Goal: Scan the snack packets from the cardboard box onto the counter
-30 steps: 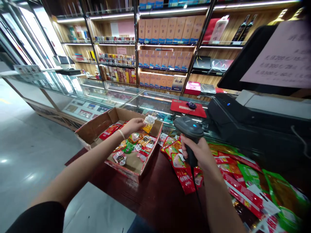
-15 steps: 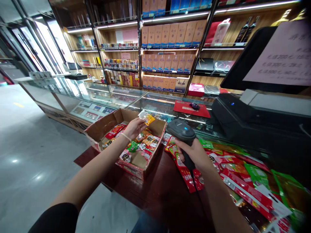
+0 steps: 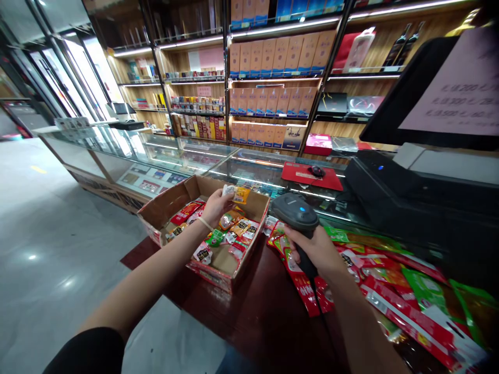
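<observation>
My left hand (image 3: pixel 215 209) pinches a small yellow-and-white snack packet (image 3: pixel 238 194) above the far side of a cardboard box (image 3: pixel 218 282). Inside the box lie several snack packets in red, orange, green and white, among them a green one (image 3: pixel 214 237). My right hand (image 3: pixel 314 248) is wrapped round the handle of a black barcode scanner (image 3: pixel 297 212) with a blue light on top. The scanner's head points left, toward the held packet. Its cable hangs down over red snack bags (image 3: pixel 307 292) on the dark red table (image 3: pixel 268 301).
More red and green snack bags (image 3: pixel 409 306) are heaped at the right. Behind them stands a black monitor (image 3: pixel 424 93) with a pink paper on it. A mouse (image 3: pixel 316 171) rests on a red mat (image 3: pixel 296 176) on the glass counter (image 3: pixel 249 165). Stocked shelves line the wall.
The yellow packet has turned in my left hand, so more of its printed face shows. My right hand keeps hold of the scanner. The whole view has shifted slightly.
</observation>
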Motion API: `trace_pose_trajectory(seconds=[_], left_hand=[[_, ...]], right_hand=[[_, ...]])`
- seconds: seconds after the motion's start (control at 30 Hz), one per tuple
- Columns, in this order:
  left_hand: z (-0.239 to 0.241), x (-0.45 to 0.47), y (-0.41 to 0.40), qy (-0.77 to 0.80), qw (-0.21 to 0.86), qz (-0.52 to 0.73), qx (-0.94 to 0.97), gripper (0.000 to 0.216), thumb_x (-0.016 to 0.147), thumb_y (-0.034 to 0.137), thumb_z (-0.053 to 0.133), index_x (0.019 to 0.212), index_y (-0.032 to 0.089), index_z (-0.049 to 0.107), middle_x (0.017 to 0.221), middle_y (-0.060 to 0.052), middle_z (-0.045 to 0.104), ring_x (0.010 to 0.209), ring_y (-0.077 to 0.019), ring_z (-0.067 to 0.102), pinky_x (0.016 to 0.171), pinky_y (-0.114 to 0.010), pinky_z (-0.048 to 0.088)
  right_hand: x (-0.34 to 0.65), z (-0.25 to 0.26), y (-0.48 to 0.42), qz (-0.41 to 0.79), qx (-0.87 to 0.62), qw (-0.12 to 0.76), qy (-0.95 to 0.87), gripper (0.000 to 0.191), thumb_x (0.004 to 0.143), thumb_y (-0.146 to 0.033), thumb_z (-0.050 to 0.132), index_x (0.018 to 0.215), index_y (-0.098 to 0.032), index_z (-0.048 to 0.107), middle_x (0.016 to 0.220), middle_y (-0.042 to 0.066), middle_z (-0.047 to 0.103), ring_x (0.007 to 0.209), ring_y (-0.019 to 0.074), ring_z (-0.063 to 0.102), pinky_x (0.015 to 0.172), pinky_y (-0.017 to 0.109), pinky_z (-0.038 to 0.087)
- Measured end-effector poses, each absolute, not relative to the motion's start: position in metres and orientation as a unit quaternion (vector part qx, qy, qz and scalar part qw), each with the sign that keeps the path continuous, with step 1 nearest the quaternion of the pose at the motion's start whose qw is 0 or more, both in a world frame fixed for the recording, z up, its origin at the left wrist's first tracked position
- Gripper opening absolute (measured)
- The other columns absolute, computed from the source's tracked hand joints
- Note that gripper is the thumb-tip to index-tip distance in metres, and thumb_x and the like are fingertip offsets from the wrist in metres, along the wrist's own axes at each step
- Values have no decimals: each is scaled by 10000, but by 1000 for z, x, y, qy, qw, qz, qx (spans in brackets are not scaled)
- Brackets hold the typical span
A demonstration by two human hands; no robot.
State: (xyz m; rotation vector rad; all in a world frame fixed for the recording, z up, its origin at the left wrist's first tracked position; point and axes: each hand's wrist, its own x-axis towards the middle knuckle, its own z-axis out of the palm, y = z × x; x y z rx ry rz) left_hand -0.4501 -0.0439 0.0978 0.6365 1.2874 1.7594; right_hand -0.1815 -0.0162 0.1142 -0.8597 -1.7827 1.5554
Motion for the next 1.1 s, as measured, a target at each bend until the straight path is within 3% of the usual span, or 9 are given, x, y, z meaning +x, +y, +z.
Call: trace_pose_trajectory(seconds=[0.23,0.47,0.63,0.77,0.87,1.1], left_hand=[[91,-455,-38,471,439,728,235,225,774,188,710,884,134,522,888,-100,712,805,-155,703,790,-295,580],[93,-453,-37,464,445,731,227,244,726,147,740,907,120,578,921,-106,714,887,-191,696,859,-341,566],[92,-453,-37,477,440,724,236,212,763,180,719,876,133,546,852,-81,700,796,-153,692,806,-318,579],[94,-447,-40,511,402,710,270,292,751,247,738,872,159,487,775,-15,664,693,-109,666,763,-299,579],[101,-431,-41,539,360,681,340,326,733,306,739,869,173,474,730,24,629,656,-102,646,729,-287,572],[119,-350,-21,598,312,467,572,277,747,385,679,888,186,547,729,11,639,640,-141,610,625,-255,506]], right_hand=[[-194,108,-22,568,-342,293,-689,341,761,-499,693,846,-218,520,488,-60,544,338,120,495,337,229,386],[-204,105,-26,562,-358,238,-707,311,763,-465,674,739,-214,491,425,-74,490,323,112,488,345,215,384],[-198,109,-24,582,-347,242,-695,318,773,-471,673,758,-213,487,460,-71,516,332,104,492,344,209,383],[-179,121,-18,603,-328,293,-666,338,747,-487,705,825,-207,531,505,-67,543,347,100,498,341,209,389],[-154,134,-8,605,-328,359,-630,345,728,-487,723,770,-207,526,511,-63,542,350,86,473,340,203,388],[-77,157,16,573,-359,467,-570,346,698,-472,741,760,-225,506,515,-63,534,356,90,464,343,214,388]])
